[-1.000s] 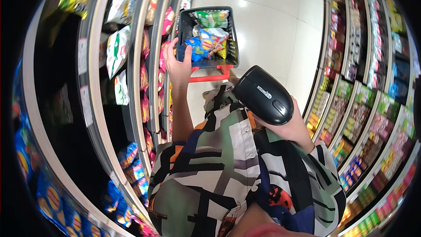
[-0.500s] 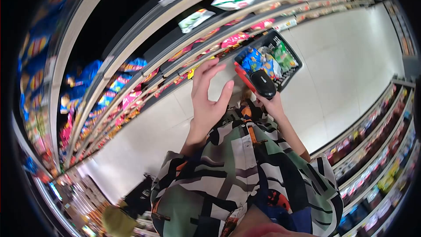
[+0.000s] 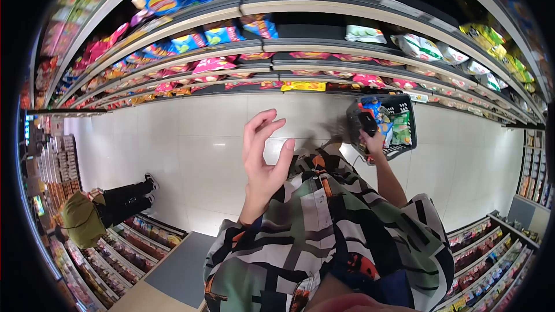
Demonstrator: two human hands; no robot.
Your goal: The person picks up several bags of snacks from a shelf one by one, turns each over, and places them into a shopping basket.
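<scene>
The person's left hand (image 3: 263, 156) is raised in front of the patterned shirt (image 3: 324, 237), fingers spread apart and holding nothing. Farther out, the right hand (image 3: 373, 141) is closed around a black handheld scanner (image 3: 367, 123), held at the near rim of the black shopping basket (image 3: 404, 104) of snack packets. Beyond stand the snack shelves (image 3: 277, 46).

Shop aisle w/ pale glossy floor tiles (image 3: 191, 150), grey grout lines, soft glare from overhead light. Long curved shelves (image 3: 289, 46) run across the top, approx. four tiers, packed w/ snack bags (image 3: 208, 34) in blue, pink, yellow & green; dark gaps btwn tiers. Price strips along shelf edges. More low shelves (image 3: 485, 254) at bottom right, small boxed goods. Bottom left, another person (image 3: 98, 208) in dark trousers beside low racks (image 3: 133, 248).
</scene>
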